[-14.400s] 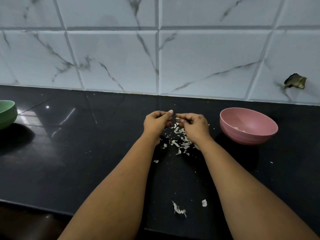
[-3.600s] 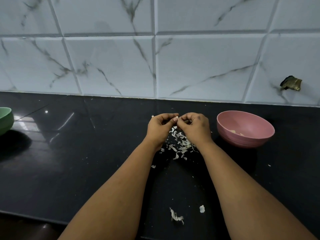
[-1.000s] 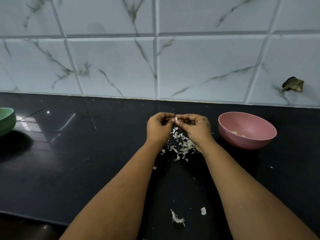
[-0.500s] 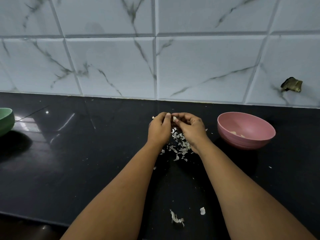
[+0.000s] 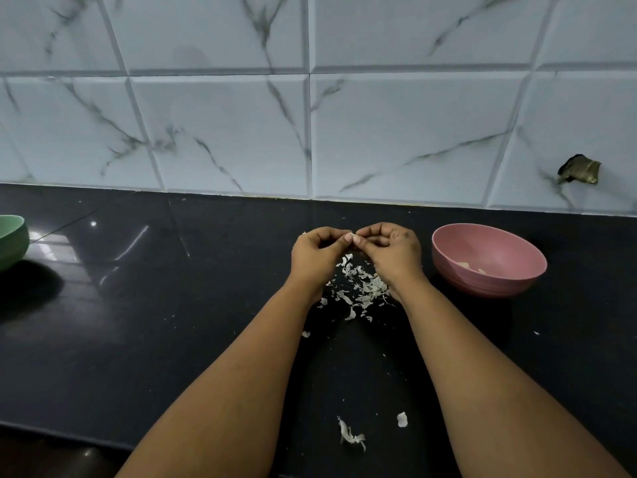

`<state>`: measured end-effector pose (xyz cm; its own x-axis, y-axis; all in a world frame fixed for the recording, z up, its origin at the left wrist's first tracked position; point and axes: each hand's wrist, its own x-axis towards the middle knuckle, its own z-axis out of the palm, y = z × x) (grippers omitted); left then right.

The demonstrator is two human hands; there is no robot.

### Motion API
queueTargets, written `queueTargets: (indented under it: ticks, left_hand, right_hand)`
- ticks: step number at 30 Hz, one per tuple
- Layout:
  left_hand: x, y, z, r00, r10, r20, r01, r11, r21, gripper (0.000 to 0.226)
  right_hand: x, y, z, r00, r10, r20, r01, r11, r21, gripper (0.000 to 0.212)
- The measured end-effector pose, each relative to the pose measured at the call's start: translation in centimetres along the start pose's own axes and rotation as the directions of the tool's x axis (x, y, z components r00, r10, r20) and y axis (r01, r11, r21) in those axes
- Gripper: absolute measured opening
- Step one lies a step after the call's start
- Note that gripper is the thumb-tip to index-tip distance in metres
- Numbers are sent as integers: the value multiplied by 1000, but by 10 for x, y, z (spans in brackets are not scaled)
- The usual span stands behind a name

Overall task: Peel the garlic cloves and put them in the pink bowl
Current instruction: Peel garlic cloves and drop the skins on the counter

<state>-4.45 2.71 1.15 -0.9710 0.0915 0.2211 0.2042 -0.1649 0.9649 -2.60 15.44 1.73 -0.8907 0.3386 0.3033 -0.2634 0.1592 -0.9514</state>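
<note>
both hands raised just above black glossy surface (image 5: 144, 339), fingertips meeting at centre. left hand (image 5: 317, 257) curled, thumb + forefinger pinching a garlic clove (image 5: 351, 235); only a small pale bit of it showing btwn the fingertips. right hand (image 5: 393, 253) curled too, thumb + forefinger nipping same clove from other side, thumbnails nearly touching. heap of papery garlic skins (image 5: 358, 288) on surface directly under and btwn the wrists, a few stray flakes spread toward near edge: one ragged strip (image 5: 350, 436), one small chip (image 5: 402, 419) beside it. pink bowl (image 5: 517, 281) just right of right hand, upright on surface, not touching hand; couple of pale peeled cloves (image 5: 470, 267) lying inside at bottom. green bowl (image 5: 12, 241) far left, cut off by frame edge, well apart from hands. white marble-veined tile wall (image 5: 224, 132) behind, w/ a dark broken patch (image 5: 580, 169) at right.
</note>
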Motion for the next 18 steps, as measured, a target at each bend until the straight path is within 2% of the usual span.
queueTargets:
  ticks: [9,18]
  left_hand:
    - [-5,1,9,997,22,-76,-25,999,-32,4]
    - [-11,0,18,974,-2,-225,-26,992,-121,6]
  right_hand:
    - [0,3,5,977,-199,-75,187,972,-144,15]
    - [-3,6,17,943,-308,-129,274,934,-227,12]
